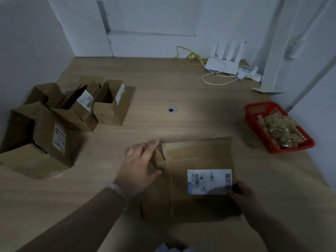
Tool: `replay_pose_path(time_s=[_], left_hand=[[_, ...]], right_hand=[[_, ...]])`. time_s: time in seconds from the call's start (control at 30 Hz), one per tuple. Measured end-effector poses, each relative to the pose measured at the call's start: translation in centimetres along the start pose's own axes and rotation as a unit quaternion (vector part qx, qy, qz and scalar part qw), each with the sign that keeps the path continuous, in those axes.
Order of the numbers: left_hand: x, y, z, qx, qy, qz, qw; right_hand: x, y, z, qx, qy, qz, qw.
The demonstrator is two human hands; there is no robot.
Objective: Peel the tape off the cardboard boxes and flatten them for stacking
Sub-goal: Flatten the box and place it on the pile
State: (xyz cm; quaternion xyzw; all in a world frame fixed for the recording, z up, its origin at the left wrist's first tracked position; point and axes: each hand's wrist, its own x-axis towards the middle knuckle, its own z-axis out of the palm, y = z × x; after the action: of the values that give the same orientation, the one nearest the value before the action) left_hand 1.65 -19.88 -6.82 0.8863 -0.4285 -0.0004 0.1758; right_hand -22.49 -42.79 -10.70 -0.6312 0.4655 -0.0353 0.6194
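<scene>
Left hand lies flat, fingers straight, on the left edge of the flattened cardboard box on the wooden table, while the right hand pinches its right edge beside the white label.

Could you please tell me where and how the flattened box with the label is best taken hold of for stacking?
Probably its right edge, from the right, beside the label where the right hand rests. The box lies flat on the table, so only edges offer a grip, and the left end, under the left hand, has a loose flap that might bend.
</scene>
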Motion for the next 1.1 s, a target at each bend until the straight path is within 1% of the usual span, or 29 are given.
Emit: replay_pose_path(time_s=[0.1,0.2,0.23,0.3,0.37,0.43,0.47,0.5,0.53,0.6,0.63,0.7,0.77,0.8,0.87,1.0,1.03,1.1], left_hand=[[-2.7,0.0,3.6,0.02,-0.065,0.039,0.997],[-5.7,0.1,7.8,0.025,-0.211,0.04,0.976],[-6.6,0.1,9.1,0.037,-0.257,0.032,0.965],[-8.4,0.2,11.1,0.049,-0.299,0.015,0.953],[-9.3,0.0,11.8,0.068,-0.284,0.025,0.956],[-9.5,-0.5,12.2,0.075,-0.263,0.031,0.961],[-9.3,-0.9,12.5,0.069,-0.252,0.033,0.965],[-8.8,-1.3,12.7,0.065,-0.238,0.035,0.968],[-8.2,-1.6,12.9,0.063,-0.227,0.036,0.971],[-6.8,-2.0,13.4,0.068,-0.211,0.035,0.975],[-6.2,-2.2,13.5,0.072,-0.206,0.033,0.975],[-5.2,-2.5,14.1,0.076,-0.19,0.02,0.979],[-4.7,-2.8,14.8,0.086,-0.168,-0.003,0.982],[-4.6,-2.9,15.1,0.092,-0.157,-0.011,0.983],[-4.6,-3.0,15.6,0.097,-0.14,-0.014,0.985],[-4.6,-3.1,15.6,0.101,-0.138,-0.017,0.985],[-4.7,-3.1,15.4,0.095,-0.139,-0.018,0.986],[-5.0,-3.6,14.9,0.074,-0.136,-0.011,0.988]], right_hand=[[0.5,2.0,0.8,-0.039,-0.005,0.072,0.997],[0.5,4.2,1.7,-0.039,-0.021,0.141,0.989],[0.3,4.7,1.9,-0.049,-0.027,0.153,0.987],[0.3,6.1,2.4,-0.105,-0.021,0.134,0.985],[0.3,7.1,2.9,-0.181,0.001,0.092,0.979],[-0.1,7.5,3.8,-0.275,0.026,0.044,0.96],[-0.2,7.5,4.1,-0.34,0.045,0.0,0.939],[0.0,7.6,4.6,-0.404,0.058,-0.058,0.911],[0.3,7.6,5.1,-0.445,0.06,-0.12,0.885],[1.6,7.2,6.6,-0.493,0.042,-0.239,0.835],[2.5,6.7,7.5,-0.511,0.02,-0.271,0.816],[4.3,6.1,9.0,-0.55,-0.008,-0.257,0.794],[5.9,6.2,9.9,-0.587,-0.004,-0.236,0.775],[6.4,6.5,10.1,-0.596,0.001,-0.236,0.767],[7.0,6.9,10.3,-0.591,0.007,-0.245,0.768],[7.2,7.4,10.2,-0.583,0.029,-0.26,0.769],[7.1,7.3,10.2,-0.573,0.035,-0.262,0.776],[7.0,7.0,9.8,-0.523,0.045,-0.268,0.808]])
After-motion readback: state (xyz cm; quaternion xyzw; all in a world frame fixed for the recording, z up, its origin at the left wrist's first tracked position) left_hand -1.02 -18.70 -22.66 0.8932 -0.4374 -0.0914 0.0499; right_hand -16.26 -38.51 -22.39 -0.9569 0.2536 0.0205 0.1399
